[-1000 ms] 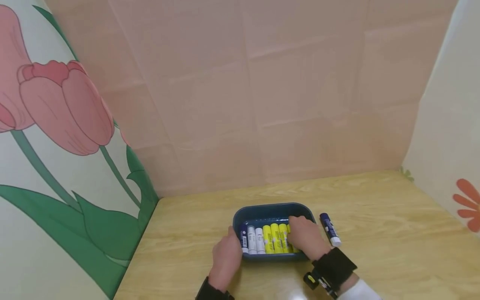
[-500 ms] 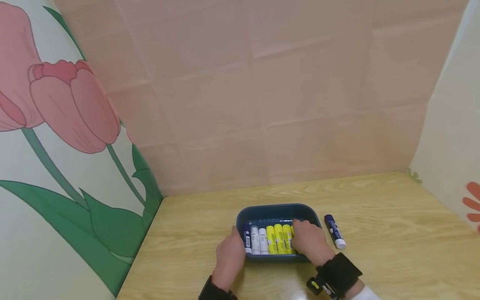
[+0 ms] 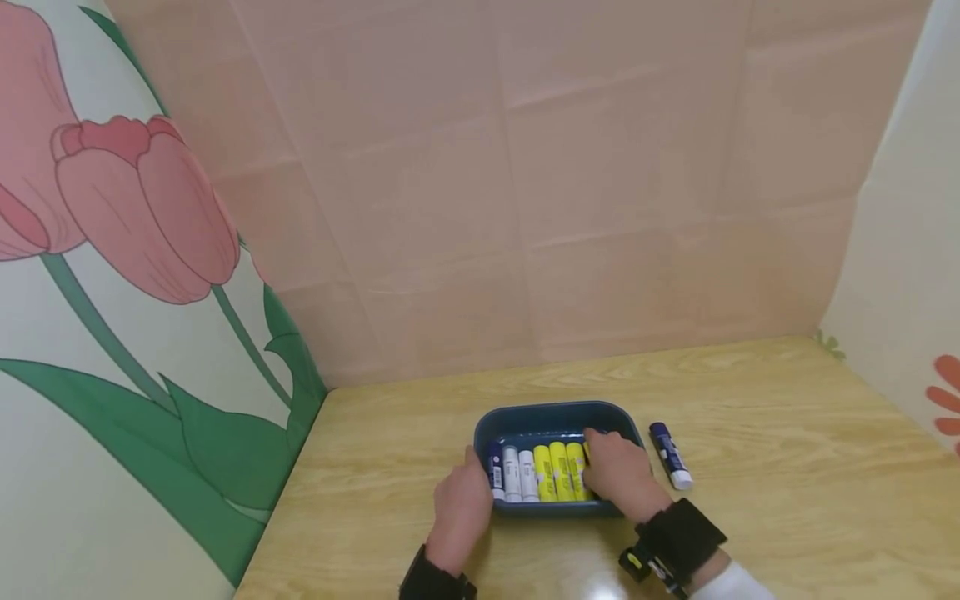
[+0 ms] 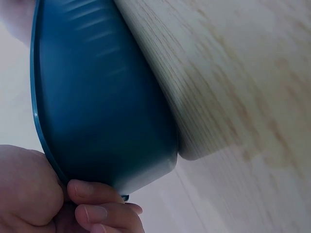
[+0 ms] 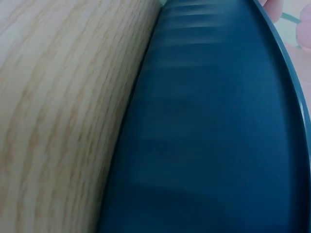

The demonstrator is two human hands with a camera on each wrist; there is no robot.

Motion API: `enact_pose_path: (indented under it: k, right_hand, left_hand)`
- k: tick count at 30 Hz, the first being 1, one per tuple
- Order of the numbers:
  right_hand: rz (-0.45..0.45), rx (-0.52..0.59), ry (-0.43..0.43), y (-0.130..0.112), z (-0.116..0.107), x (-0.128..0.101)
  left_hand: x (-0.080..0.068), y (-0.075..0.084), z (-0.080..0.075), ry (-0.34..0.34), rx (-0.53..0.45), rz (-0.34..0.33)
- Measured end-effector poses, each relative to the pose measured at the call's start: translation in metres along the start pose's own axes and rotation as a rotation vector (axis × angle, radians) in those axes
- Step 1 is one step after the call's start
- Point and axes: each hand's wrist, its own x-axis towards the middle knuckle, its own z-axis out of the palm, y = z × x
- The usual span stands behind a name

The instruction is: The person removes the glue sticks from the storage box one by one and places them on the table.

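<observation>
Steadying the blue tray [image 3: 555, 412], left hand [image 3: 461, 508] gripping its near-left rim, right hand [image 3: 621, 471] settles six glue sticks [image 3: 542, 471]; one stick [image 3: 670, 455] remains on the bench [image 3: 787, 467], right hand's fingers unseen.

I see a pale wooden table [image 3: 750, 433] filling the lower frame. Behind it a pink panelled wall [image 3: 525, 167] spans the top. At left stands a white panel with a painted tulip [image 3: 142, 217]; at the right edge, another with an orange flower [image 3: 947, 393].
</observation>
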Motion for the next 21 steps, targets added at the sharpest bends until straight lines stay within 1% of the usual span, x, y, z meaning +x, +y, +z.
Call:
enact_pose_path:
  k: [4, 12, 19, 21]
  right_hand:
    - [0.002, 0.046, -0.004, 0.0018, -0.0003, -0.0007]
    - [0.009, 0.085, 0.000, 0.0025, -0.0038, 0.0013]
    - [0.024, 0.114, -0.014, 0.0009, -0.0064, -0.0023]
    - [0.024, 0.118, -0.011, 0.0004, -0.0071, -0.0043]
  left_hand:
    - [0.0001, -0.0008, 0.0008, -0.004, -0.009, -0.004]
    - [0.0004, -0.0011, -0.0010, 0.037, -0.020, 0.036]
    - [0.0007, -0.0020, -0.0005, -0.004, -0.001, 0.017]
    - [0.0007, -0.0025, -0.0003, -0.005, 0.002, 0.017]
